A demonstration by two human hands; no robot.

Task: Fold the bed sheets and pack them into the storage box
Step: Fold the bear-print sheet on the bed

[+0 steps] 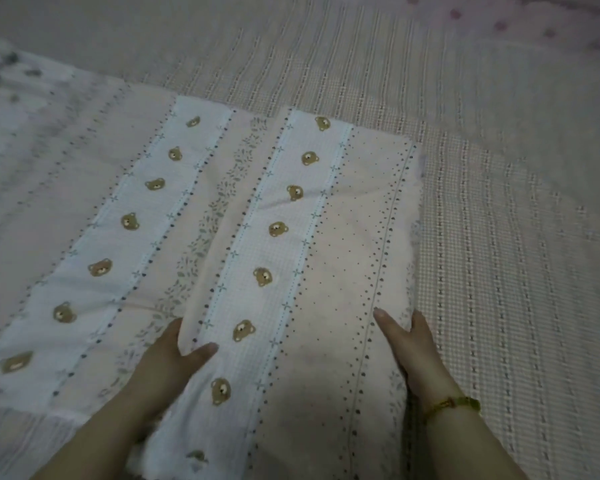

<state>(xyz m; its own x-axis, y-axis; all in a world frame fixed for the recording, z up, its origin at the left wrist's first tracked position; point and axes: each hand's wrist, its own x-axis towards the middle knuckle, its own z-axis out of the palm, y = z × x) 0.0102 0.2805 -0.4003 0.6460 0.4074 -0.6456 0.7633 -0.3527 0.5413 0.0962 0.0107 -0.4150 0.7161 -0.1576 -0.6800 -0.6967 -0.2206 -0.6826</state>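
Note:
A pale pink and white bed sheet [222,220] with brown bear faces, dots and leaf stripes lies spread across the bed. Its right part is folded over into a long strip [326,271] lying on top. My left hand [174,358] grips the strip's left edge, thumb on top and fingers tucked underneath. My right hand [409,344] grips the strip's right edge, thumb lying on the cloth and fingers under the fold. A gold and green bracelet [454,405] sits on my right wrist. No storage box is in view.
Underneath is a beige checked bed cover [516,271] with woven stripes, reaching to the right and the far side. A pink dotted fabric [534,26] shows blurred at the top right corner.

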